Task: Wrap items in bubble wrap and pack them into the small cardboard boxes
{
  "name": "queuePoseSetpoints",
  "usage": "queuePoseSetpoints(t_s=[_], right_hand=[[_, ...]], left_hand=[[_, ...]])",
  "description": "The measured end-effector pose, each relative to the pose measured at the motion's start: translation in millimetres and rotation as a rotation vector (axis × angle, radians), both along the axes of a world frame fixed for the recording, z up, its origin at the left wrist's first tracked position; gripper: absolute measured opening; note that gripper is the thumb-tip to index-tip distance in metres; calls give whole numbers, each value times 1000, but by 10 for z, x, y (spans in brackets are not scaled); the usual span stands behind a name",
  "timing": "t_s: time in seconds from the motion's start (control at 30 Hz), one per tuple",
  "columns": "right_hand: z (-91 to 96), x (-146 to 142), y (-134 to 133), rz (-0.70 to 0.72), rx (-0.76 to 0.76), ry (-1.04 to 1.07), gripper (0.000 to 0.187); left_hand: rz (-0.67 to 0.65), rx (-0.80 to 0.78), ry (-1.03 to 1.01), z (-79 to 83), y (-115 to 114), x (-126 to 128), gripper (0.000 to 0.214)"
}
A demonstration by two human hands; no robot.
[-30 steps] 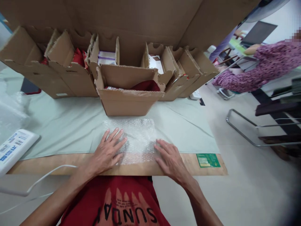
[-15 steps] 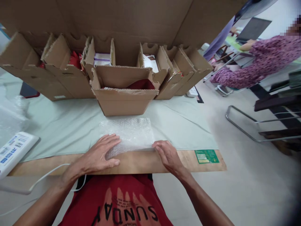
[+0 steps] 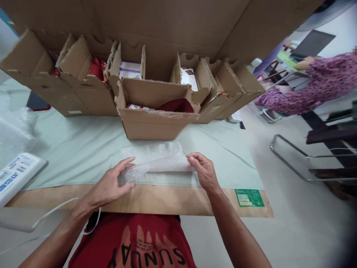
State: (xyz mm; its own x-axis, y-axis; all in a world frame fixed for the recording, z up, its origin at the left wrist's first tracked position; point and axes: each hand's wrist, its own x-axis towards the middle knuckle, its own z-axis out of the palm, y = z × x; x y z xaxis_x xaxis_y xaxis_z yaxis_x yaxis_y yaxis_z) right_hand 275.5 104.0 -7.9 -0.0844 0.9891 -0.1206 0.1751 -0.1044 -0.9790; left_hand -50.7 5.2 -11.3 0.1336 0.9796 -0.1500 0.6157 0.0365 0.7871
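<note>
Head view: one sheet of bubble wrap was held between two hands above the counter, its near edge lifted and folded over toward the boxes. The right corner was pinched between thumb and fingers of the right hand; the left hand was held wide, thumb and fingers curved around the left end, though firm contact could not be told. One pale green cloth was spread beneath, the wooden front edge left bare. Just beyond the sheet stood one small cardboard box, in which one dark red item was seen. In the compartments behind it, one purple-striped pack and one white pack were visible. At the left, more clear plastic was heaped behind one white case, whose blue lettering could not be read. One green card was laid near the right corner, its print too small. "SUNDAY" was read, upside down, on the one red shirt.
</note>
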Motion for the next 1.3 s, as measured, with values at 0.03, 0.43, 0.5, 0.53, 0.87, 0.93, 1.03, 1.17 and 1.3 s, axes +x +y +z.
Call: queuePoseSetpoints(t_s=[0.03,0.43,0.5,0.53,0.87,0.93,1.03,1.17,1.3], right_hand=[[-23,-3,5,-21,-18,18,32],[-132,175,-18,205,-62,94,90],[-213,178,-56,150,-19,-59,73],[-253,157,-68,120,9,-133,64],[-335,12,-221,73,295,-855,53],[-330,47,-231,69,311,-884,53],[-294,79,-136,59,330,-870,50],[-196,9,166,115,293,-932,49],[-104,-94,369,313,175,-965,22]], left_hand=[[-46,6,11,-10,-18,-4,77],[396,-17,-126,-117,177,206,35],[434,7,-110,-116,202,197,34],[445,22,-74,-119,211,187,34],[256,121,546,-170,335,188,25],[244,140,633,-129,327,203,32],[267,120,723,-48,297,189,52],[230,36,768,14,317,162,43],[186,-82,766,33,399,178,24]])
